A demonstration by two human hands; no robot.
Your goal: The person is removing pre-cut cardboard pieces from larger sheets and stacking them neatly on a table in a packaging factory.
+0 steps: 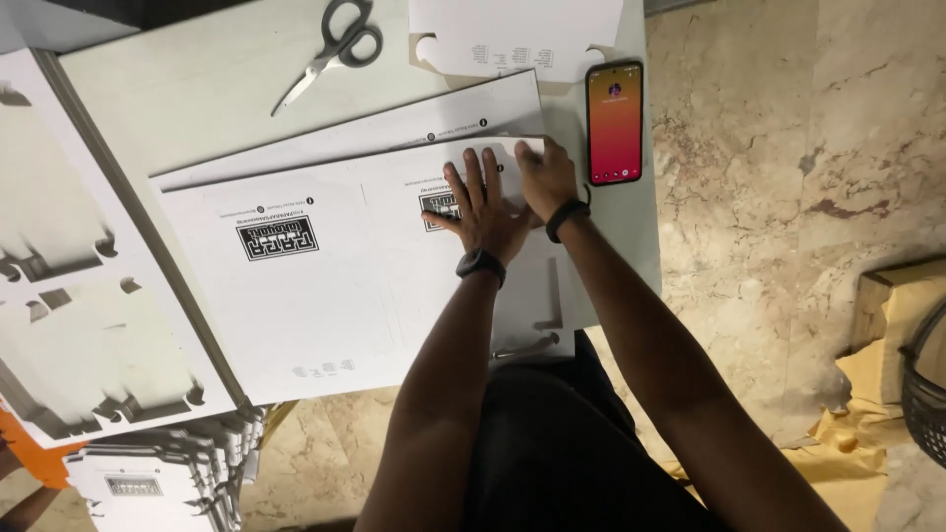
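1. While the camera looks straight down, the left hand [483,202] lies flat on the white cardboard sheet [325,266], fingers spread and released, grasping nothing, palm over a black printed block.
2. Right beside it, touching along the thumb side, the right hand [545,177] presses the same sheet at its far right corner; the fingers curl over the edge there, though I cannot tell if they actually pinch it.
3. That cardboard sheet is our landmark: it lies flat on the pale counter [187,99], covering most of the near part of it.
4. A second black printed block [277,237] sits on the sheet, well to the left of the hands.
5. Just beyond the sheet's far edge, another white sheet [394,123] peeks out from under it.
6. Farther beyond the sheet, grey-handled scissors [335,49] rest on the counter with blades shut, well apart from both hands.
7. Off the sheet's far right corner, near the right hand, a smartphone [615,121] lies face up, screen glowing orange to pink.
8. Beyond the phone, a white die-cut card piece [512,39] lies at the counter's far edge.
9. Left of the sheet, past the counter's edge, a large die-cut white board [79,296] lies with cut-out notches.
10. Below that board, a stack of folded white cartons [158,473] sits near the marble floor [769,148].
11. Both wrists carry dark bands.
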